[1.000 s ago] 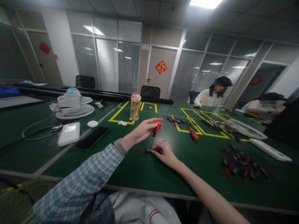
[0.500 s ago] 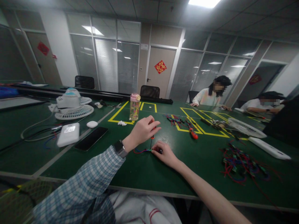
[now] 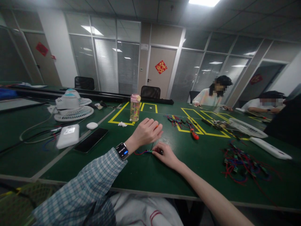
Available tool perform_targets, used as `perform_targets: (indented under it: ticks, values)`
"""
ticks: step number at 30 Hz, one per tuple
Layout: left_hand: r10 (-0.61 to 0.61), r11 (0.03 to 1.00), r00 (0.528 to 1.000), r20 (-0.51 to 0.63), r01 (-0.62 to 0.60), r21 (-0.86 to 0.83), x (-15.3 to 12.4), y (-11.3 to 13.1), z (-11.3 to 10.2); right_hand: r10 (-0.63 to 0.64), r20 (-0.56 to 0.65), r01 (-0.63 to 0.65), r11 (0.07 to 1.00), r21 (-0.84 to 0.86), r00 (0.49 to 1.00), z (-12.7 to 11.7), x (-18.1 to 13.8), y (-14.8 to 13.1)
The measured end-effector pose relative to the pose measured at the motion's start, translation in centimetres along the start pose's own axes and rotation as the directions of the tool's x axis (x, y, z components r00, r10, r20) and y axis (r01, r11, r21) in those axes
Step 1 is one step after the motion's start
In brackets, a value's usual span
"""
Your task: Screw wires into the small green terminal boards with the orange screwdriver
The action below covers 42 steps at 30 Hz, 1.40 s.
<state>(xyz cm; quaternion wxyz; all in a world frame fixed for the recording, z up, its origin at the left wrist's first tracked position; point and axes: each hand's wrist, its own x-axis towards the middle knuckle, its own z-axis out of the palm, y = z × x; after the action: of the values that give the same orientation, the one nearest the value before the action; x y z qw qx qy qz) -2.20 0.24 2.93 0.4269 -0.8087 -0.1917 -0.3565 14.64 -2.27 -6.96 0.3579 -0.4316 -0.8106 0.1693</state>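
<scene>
My left hand [image 3: 148, 131] is wrapped round the handle of a screwdriver [image 3: 156, 126], whose orange-red end peeks out between the fingers. Its thin shaft points down at a small green circuit board [image 3: 149, 151] lying on the table, though the exact contact of the tip is too small to make out. Red and blue wires run from the board to the left, partly behind my left wrist. My right hand [image 3: 166, 153] rests on the table with thumb and fingers pinched at the board's right end.
A second red screwdriver [image 3: 194, 135] lies beside a heap of wired boards [image 3: 176, 121]. Another heap [image 3: 242, 163] sits at the right. A bottle [image 3: 134, 108] stands ahead; a phone [image 3: 91, 140], a white device [image 3: 68, 136] and a fan [image 3: 74, 111] are leftward. Two people sit across, at right.
My left hand has rolled over on the screwdriver, its fingers now curled round the handle and the watch face turned up. My right hand and the board stay in place.
</scene>
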Motion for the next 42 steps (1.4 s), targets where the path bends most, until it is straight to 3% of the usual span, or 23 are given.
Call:
perform_targets:
  ticks: [10, 14, 17, 19, 22, 25, 28, 33, 36, 39, 42]
  values:
    - [-0.021, 0.998, 1.0, 0.014, 0.022, -0.057, 0.0, 0.1, 0.0, 0.001, 0.002, -0.001, 1.0, 0.003, 1.0, 0.1, 0.0, 0.3]
    - [-0.049, 0.976, 0.998, -0.025, 0.043, -0.213, -0.5, 0.3, 0.4, -0.009, -0.001, 0.009, 1.0, 0.008, 1.0, 0.1, -0.1, 0.3]
    - [-0.195, 0.883, 0.98, -0.047, 0.155, -0.444, -1.1, 0.8, 0.8, -0.01, 0.001, 0.01, 1.0, 0.005, 1.0, 0.1, 0.0, 0.1]
    - [-0.306, 0.765, 0.952, -0.011, 0.239, -0.597, -1.4, 1.2, 1.0, -0.005, 0.015, 0.005, 1.0, -0.002, 1.0, -0.1, 0.0, -0.1]
    - [-0.496, 0.551, 0.866, 0.061, 0.368, -0.749, -1.5, 1.8, 1.1, 0.007, 0.027, -0.007, 1.0, -0.015, 1.0, -0.2, 0.0, -0.3]
    - [-0.605, 0.465, 0.79, 0.099, 0.452, -0.762, -1.4, 2.1, 0.9, 0.01, 0.022, -0.009, 1.0, -0.021, 1.0, -0.2, 0.0, -0.2]
    - [-0.65, 0.443, 0.752, 0.109, 0.492, -0.75, -1.4, 2.3, 0.9, 0.004, 0.018, -0.004, 1.0, -0.015, 1.0, -0.1, -0.1, 0.0]
    - [-0.603, 0.433, 0.785, 0.139, 0.469, -0.769, -2.1, 2.6, 1.1, -0.003, 0.021, 0.003, 1.0, -0.007, 1.0, 0.0, -0.1, 0.0]
    - [-0.59, 0.475, 0.801, 0.102, 0.446, -0.759, -2.4, 2.9, 1.2, -0.003, 0.026, 0.004, 1.0, -0.018, 1.0, 0.0, -0.1, 0.0]
    - [-0.628, 0.477, 0.774, 0.084, 0.467, -0.745, -2.3, 2.9, 1.0, -0.007, 0.019, 0.007, 1.0, -0.015, 1.0, 0.0, -0.1, 0.1]
    - [-0.644, 0.383, 0.744, 0.179, 0.516, -0.766, -2.2, 2.4, 0.9, -0.003, 0.016, 0.003, 1.0, -0.015, 1.0, 0.0, -0.1, 0.1]
